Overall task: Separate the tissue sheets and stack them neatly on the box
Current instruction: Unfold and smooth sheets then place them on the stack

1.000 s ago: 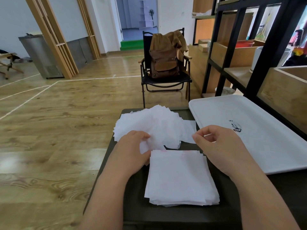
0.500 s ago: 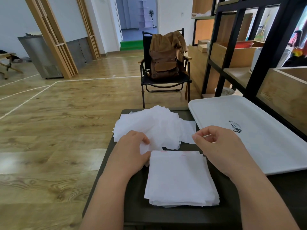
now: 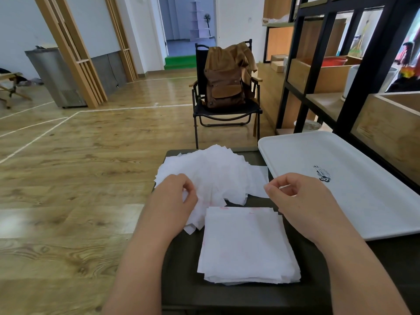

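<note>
- Neat stack of tissue sheets [image 3: 247, 244] sits lower centre of the frame, squared up on the dark box [image 3: 181, 269], edges mostly lined up.
- Just above it, middle of the frame, there's a messy fanned-out loose pile of tissues [image 3: 216, 173] on the far end of the same dark top, a corner or two hanging over the left edge.
- Left hand [image 3: 175, 198] is at the lower left corner of that loose pile, fingers curled in and pinching some tissue; the pinched bit droops down past the thumb, next to the neat stack's top left corner.
- Right hand [image 3: 297, 198] hovers right of centre, above the neat stack's top right corner. Fingers are curled with thumb and index tips close together. Can't tell if there's a sheet between them or nothing.
- White tray [image 3: 341, 178] fills the right side, its edge lying over the dark top.
- Upper centre: a folding chair [image 3: 227, 114] with a brown backpack [image 3: 223, 87] on the seat, wood floor all around.
</note>
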A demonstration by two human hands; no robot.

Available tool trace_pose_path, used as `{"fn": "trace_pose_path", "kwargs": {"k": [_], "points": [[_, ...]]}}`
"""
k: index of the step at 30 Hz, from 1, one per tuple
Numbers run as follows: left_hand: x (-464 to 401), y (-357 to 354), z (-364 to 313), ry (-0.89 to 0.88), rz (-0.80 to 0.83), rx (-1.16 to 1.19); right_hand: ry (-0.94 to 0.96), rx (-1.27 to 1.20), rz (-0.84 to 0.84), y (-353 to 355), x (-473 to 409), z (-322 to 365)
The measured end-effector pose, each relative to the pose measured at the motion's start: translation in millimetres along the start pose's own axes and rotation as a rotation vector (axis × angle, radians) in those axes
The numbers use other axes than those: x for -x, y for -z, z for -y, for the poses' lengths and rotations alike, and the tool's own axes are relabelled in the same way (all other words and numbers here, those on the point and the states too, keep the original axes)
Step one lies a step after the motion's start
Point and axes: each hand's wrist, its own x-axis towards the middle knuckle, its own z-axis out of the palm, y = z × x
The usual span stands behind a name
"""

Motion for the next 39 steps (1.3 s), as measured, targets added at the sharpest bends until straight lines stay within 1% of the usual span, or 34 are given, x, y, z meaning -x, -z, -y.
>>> {"fn": "trace_pose_path", "kwargs": {"k": [4,6,8,11,14,17,22,24,25,28,29,30,34,36,39], "points": [[0.2,25.1,-5.1,-0.083,-0.2,0.071,0.016,-0.01,-0.003,0.1,1.1,1.2],[0.1,38.0,-11.8,-0.121,-0.267,0.183,0.045,-0.029,-0.005,-0.7,2.2,3.2],[1.2,46.2,-19.3,-0.156,-0.293,0.353,0.088,-0.052,-0.014,-2.1,3.6,6.6],[4.2,55.7,-32.2,-0.198,-0.236,0.603,0.173,-0.082,-0.024,-4.6,6.5,12.5],[8.7,64.1,-38.4,-0.21,-0.101,0.815,0.249,-0.112,0.003,-7.3,9.5,16.4],[13.7,72.9,-36.1,-0.166,0.056,0.942,0.34,-0.083,0.035,-9.5,11.9,19.8],[19.0,82.9,-31.0,-0.121,0.269,0.993,0.431,-0.106,0.187,-16.0,15.8,23.5],[19.9,84.9,-29.2,-0.139,0.37,0.993,0.466,-0.126,0.267,-18.1,18.7,26.4],[20.2,85.1,-29.0,-0.146,0.397,0.981,0.477,-0.169,0.323,-18.4,20.4,28.3],[19.5,82.4,-29.3,-0.13,0.388,0.973,0.438,-0.35,0.496,-19.6,25.5,36.8],[18.8,81.1,-29.6,-0.108,0.377,0.984,0.411,-0.393,0.526,-20.6,26.4,39.4],[17.9,79.7,-29.0,-0.079,0.361,0.999,0.395,-0.416,0.522,-22.3,27.1,41.3],[14.0,75.8,-29.3,0.056,0.271,1.057,0.343,-0.49,0.363,-27.4,24.4,40.8],[13.0,73.4,-30.3,0.074,0.235,1.045,0.291,-0.556,0.37,-25.9,23.0,38.5],[13.5,70.2,-32.7,0.067,0.213,1.005,0.248,-0.575,0.449,-22.4,22.7,36.9]]}}
